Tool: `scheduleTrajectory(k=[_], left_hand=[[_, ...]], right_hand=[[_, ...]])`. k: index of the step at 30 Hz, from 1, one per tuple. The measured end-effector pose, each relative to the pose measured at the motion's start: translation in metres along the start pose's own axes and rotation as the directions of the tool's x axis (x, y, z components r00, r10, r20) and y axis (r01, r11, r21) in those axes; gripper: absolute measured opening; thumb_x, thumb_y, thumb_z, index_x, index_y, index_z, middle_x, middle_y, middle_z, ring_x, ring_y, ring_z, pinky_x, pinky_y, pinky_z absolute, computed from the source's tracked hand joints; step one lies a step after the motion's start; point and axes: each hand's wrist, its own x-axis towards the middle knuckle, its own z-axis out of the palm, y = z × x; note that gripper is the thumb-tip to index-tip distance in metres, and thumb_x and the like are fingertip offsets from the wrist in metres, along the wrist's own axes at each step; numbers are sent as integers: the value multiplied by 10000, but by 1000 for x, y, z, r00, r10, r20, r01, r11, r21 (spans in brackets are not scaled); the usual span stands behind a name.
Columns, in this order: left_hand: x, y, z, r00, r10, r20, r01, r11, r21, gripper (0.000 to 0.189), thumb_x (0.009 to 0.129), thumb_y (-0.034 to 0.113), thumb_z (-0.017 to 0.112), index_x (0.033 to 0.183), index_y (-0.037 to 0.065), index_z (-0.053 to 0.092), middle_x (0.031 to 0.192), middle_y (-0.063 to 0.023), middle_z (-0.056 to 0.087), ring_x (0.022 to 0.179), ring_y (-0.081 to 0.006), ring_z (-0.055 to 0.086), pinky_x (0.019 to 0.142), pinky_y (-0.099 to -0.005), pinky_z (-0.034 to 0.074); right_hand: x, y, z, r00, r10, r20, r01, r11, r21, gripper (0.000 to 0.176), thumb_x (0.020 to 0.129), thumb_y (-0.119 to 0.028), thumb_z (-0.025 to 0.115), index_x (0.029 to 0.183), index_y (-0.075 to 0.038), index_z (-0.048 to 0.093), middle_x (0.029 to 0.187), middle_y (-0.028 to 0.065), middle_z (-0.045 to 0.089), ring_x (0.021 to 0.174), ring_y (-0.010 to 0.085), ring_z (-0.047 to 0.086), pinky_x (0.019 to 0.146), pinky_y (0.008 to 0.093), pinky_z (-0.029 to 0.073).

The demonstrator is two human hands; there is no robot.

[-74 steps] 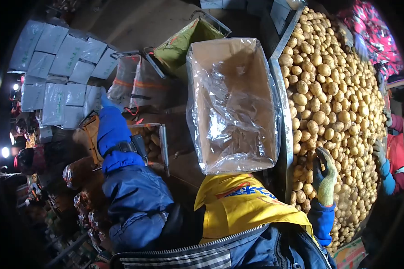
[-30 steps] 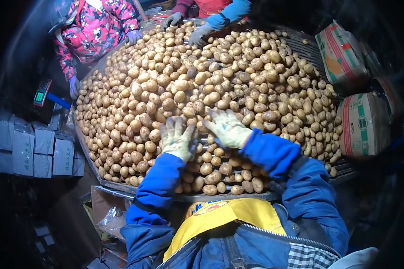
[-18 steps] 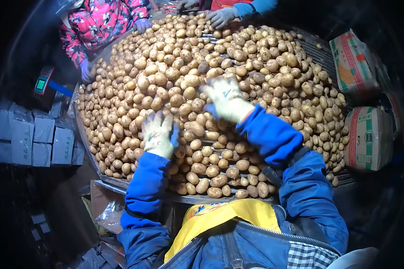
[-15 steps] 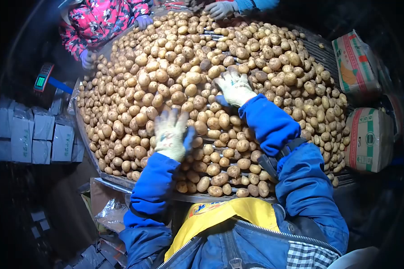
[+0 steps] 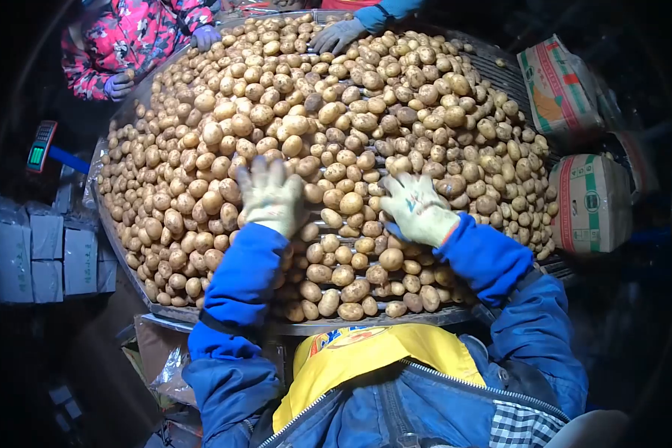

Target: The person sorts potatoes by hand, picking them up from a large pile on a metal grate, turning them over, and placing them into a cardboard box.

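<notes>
A broad heap of potatoes (image 5: 201, 160) covers a slatted metal table (image 5: 504, 71) in front of me. My left hand (image 5: 270, 196), in a pale work glove with bluish fingertips, rests on the potatoes left of the middle, fingers spread. To its right, my right hand (image 5: 418, 207) in a matching glove lies on the heap with its fingers apart, pointing left and away from me. Neither hand grips a potato that I can see. Between the two hands, potatoes lie loosely and bare slats show through in places.
Across the table, one person's gloved hand (image 5: 338, 35) touches the heap. Another person in a pink patterned jacket (image 5: 131, 37) stands at far left. Printed cartons (image 5: 591, 203) line the right side. Wrapped white boxes (image 5: 46, 257) and a lit scale display (image 5: 40, 148) are at left.
My right hand has drawn back toward me and slightly right over the heap. My left hand has shifted slightly left. The far person's gloved hand now reaches lower onto the potatoes.
</notes>
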Motion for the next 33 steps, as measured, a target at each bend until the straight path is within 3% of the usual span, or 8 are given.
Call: scheduleTrajectory(k=[8, 14, 19, 22, 24, 28, 30, 33], left_hand=[[6, -21, -14, 981, -115, -153, 124, 991, 49, 684, 710, 182, 880, 1349, 288, 659, 1545, -152, 506, 1480, -401, 404, 1242, -650, 213], [-26, -81, -9, 938, -296, -178, 309, 950, 51, 498, 968, 391, 664, 1453, 294, 612, 1517, -198, 538, 1413, -396, 481, 1172, -594, 342], [-62, -56, 1, 916, -350, -196, 372, 924, 84, 525, 1010, 424, 615, 1505, 254, 566, 1627, -211, 419, 1510, -464, 342, 1207, -669, 262], [-68, -22, -1, 940, -251, -232, 268, 962, 42, 553, 989, 440, 631, 1482, 195, 573, 1611, -188, 448, 1503, -490, 341, 1242, -682, 164], [-61, -2, 0, 959, -57, -277, 48, 998, -38, 565, 959, 400, 692, 1476, 202, 578, 1598, -175, 474, 1510, -488, 337, 1254, -684, 112], [-28, 38, 7, 971, 216, -104, -232, 957, -175, 669, 847, 345, 786, 1467, 194, 585, 1561, -150, 493, 1532, -477, 305, 1258, -711, 65], [-18, 44, 0, 971, 210, 113, -201, 976, -86, 680, 800, 283, 796, 1450, 222, 606, 1569, -143, 481, 1534, -484, 290, 1262, -714, 62], [-7, 21, 10, 996, 87, 32, -86, 996, -21, 633, 778, 203, 792, 1385, 329, 665, 1614, -121, 445, 1550, -474, 269, 1262, -711, 14]], right_hand=[[-29, 22, 7, 974, -199, -107, 202, 979, 16, 215, 868, -194, 644, 1043, -139, 755, 1502, 141, 523, 1310, 333, 520, 932, 482, 498], [56, 77, 8, 913, -376, -155, 355, 923, -149, 251, 866, -264, 673, 1088, -174, 751, 1484, 118, 555, 1381, 326, 495, 1081, 534, 429], [131, 99, -15, 992, -113, -60, 100, 977, -190, 739, 713, -257, 843, 1411, -239, 601, 1580, 167, 449, 1439, 361, 441, 1168, 576, 339], [145, 91, -13, 981, 100, -165, -141, 954, -265, 694, 832, -275, 779, 1483, -212, 547, 1591, 145, 452, 1432, 371, 451, 1159, 594, 336], [142, 73, -3, 960, 81, -267, -83, 997, 3, 596, 894, -318, 731, 1457, -203, 574, 1544, 151, 510, 1404, 366, 486, 1140, 587, 362], [85, 16, 22, 865, -418, -279, 467, 873, 142, 548, 906, -473, 707, 1334, -139, 631, 1392, 127, 615, 1323, 329, 553, 1115, 567, 385], [54, -3, 40, 896, -358, -264, 380, 924, 34, 597, 884, -476, 740, 1352, -127, 610, 1328, 120, 634, 1282, 326, 566, 1089, 565, 400], [66, 12, 33, 908, -338, -247, 368, 926, 87, 546, 843, -481, 785, 1230, -131, 623, 1136, 86, 659, 1155, 295, 610, 1055, 565, 393]])
